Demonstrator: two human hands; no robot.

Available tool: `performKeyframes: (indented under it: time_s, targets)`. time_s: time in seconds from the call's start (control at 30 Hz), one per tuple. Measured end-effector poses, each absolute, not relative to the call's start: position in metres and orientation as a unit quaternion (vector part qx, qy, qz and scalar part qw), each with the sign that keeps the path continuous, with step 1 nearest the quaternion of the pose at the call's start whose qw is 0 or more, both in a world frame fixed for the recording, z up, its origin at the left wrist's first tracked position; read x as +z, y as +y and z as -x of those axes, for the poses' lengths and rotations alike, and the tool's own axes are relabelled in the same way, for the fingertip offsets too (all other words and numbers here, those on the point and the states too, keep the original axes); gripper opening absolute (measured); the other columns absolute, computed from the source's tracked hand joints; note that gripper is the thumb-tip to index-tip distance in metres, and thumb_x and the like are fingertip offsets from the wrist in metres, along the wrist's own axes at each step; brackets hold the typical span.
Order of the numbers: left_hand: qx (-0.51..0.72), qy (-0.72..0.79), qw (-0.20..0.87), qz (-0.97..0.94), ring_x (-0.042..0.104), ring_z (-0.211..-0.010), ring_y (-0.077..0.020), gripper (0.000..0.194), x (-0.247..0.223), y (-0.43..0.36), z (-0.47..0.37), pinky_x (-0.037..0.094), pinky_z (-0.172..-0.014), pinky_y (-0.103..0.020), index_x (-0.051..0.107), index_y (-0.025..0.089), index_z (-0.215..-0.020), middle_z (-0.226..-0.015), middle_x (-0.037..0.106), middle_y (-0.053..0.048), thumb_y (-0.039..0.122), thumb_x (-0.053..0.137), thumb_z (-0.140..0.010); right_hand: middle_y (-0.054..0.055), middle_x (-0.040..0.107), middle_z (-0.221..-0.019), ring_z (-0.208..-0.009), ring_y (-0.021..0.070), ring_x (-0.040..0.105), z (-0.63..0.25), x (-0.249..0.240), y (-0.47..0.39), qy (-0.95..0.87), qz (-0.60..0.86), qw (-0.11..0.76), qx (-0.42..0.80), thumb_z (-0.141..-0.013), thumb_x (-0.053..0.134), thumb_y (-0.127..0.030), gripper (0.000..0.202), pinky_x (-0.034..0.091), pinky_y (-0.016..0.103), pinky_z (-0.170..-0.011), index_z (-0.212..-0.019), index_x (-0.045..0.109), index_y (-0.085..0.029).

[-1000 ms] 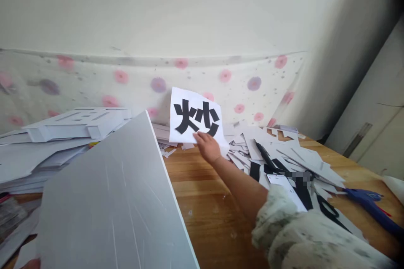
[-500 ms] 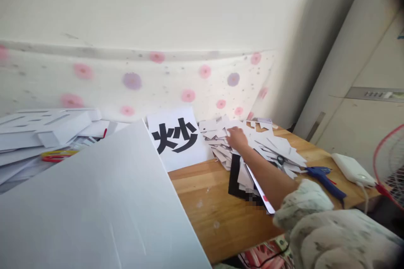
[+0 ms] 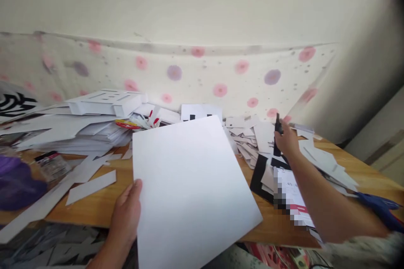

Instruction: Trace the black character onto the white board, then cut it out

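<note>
My left hand (image 3: 126,210) grips the left edge of a large white board (image 3: 189,189), thumb on its face. The board is tilted up in front of me and hides the middle of the table. Over the paper scraps to the right, my right hand (image 3: 288,138) is closed on a slim black tool (image 3: 277,134), held upright; its exact kind is too blurred to tell. Just below that hand lies a black sheet (image 3: 259,176) with scraps on it. Beside it is a white printed item (image 3: 295,193) with a red band, partly pixelated.
White scraps (image 3: 248,151) are heaped at the back right. A blue glue gun (image 3: 378,208) lies at the right. Stacked white boards (image 3: 94,134), red-handled scissors (image 3: 154,117) and a purple bag (image 3: 19,185) are at the left. A flowered cloth (image 3: 198,71) covers the lower wall.
The view has swung left. My right hand has come up from the scraps with a black tool in it. The board has tilted up, and my left hand now shows on its edge.
</note>
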State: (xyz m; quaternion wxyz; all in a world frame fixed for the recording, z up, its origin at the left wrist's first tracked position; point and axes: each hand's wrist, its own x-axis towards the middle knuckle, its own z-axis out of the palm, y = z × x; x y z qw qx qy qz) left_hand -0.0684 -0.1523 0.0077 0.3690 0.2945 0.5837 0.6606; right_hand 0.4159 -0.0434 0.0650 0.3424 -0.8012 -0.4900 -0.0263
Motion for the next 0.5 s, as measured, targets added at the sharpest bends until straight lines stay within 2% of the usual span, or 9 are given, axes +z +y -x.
performKeyframes:
  time_s: [0.07, 0.13, 0.17, 0.2, 0.33, 0.4, 0.5]
  targets:
    - [0.655, 0.571, 0.400, -0.292, 0.067, -0.086, -0.0274, 0.062, 0.003, -0.157, 0.058, 0.054, -0.077, -0.035, 0.069, 0.015, -0.086, -0.083, 0.073, -0.006, 0.068, 0.080, -0.054, 0.011, 0.066, -0.119, -0.092, 0.0237, 0.070, -0.402, 0.072, -0.058, -0.510, 0.748, 0.424, 0.019, -0.091, 0.045, -0.025, 0.062, 0.057, 0.040, -0.080, -0.151, 0.028, -0.025]
    - [0.654, 0.559, 0.417, -0.294, 0.068, -0.085, -0.0268, 0.065, -0.003, -0.161, 0.043, 0.053, -0.076, -0.034, 0.069, 0.016, -0.089, -0.083, 0.073, -0.006, 0.070, 0.078, -0.054, 0.007, 0.070, -0.109, -0.074, 0.0194, 0.071, -0.379, 0.076, -0.078, -0.516, 0.583, 0.600, 0.185, -0.084, 0.055, -0.027, 0.050, 0.059, 0.037, -0.070, -0.134, 0.054, -0.026]
    - [0.652, 0.549, 0.431, -0.297, 0.068, -0.084, -0.0267, 0.065, -0.005, -0.163, 0.036, 0.053, -0.075, -0.033, 0.069, 0.016, -0.091, -0.083, 0.073, -0.006, 0.070, 0.077, -0.056, 0.006, 0.072, -0.101, -0.067, 0.0173, 0.070, -0.365, 0.077, -0.090, -0.503, 0.520, 0.644, 0.250, -0.079, 0.063, -0.027, 0.041, 0.059, 0.035, -0.065, -0.120, 0.065, -0.024]
    - [0.650, 0.542, 0.441, -0.298, 0.068, -0.084, -0.0268, 0.065, -0.008, -0.165, 0.029, 0.053, -0.073, -0.033, 0.069, 0.015, -0.092, -0.083, 0.073, -0.007, 0.071, 0.076, -0.058, 0.004, 0.073, -0.093, -0.061, 0.0159, 0.069, -0.350, 0.078, -0.102, -0.483, 0.472, 0.676, 0.294, -0.074, 0.068, -0.027, 0.036, 0.059, 0.032, -0.061, -0.110, 0.069, -0.023]
    - [0.655, 0.521, 0.454, -0.304, 0.067, -0.087, -0.0272, 0.064, -0.011, -0.170, 0.016, 0.051, -0.077, -0.033, 0.070, 0.013, -0.087, -0.084, 0.073, -0.009, 0.070, 0.076, -0.059, 0.005, 0.075, -0.083, -0.059, 0.0168, 0.070, -0.292, 0.075, -0.144, -0.421, 0.361, 0.723, 0.411, -0.072, 0.074, -0.030, 0.031, 0.057, 0.026, -0.050, -0.103, 0.072, -0.025]
    - [0.661, 0.517, 0.454, -0.300, 0.066, -0.090, -0.0271, 0.063, -0.011, -0.170, 0.017, 0.051, -0.082, -0.034, 0.070, 0.013, -0.087, -0.085, 0.073, -0.009, 0.069, 0.076, -0.058, 0.005, 0.076, -0.086, -0.060, 0.0167, 0.071, -0.270, 0.069, -0.155, -0.395, 0.335, 0.719, 0.464, -0.072, 0.074, -0.029, 0.032, 0.055, 0.023, -0.046, -0.104, 0.072, -0.027]
    - [0.669, 0.519, 0.452, -0.281, 0.066, -0.091, -0.0266, 0.064, -0.012, -0.169, 0.021, 0.050, -0.085, -0.035, 0.070, 0.013, -0.089, -0.089, 0.073, -0.009, 0.069, 0.076, -0.059, 0.003, 0.077, -0.093, -0.064, 0.0148, 0.072, -0.247, 0.056, -0.164, -0.359, 0.305, 0.708, 0.526, -0.068, 0.077, -0.023, 0.041, 0.056, 0.021, -0.048, -0.107, 0.071, -0.033]
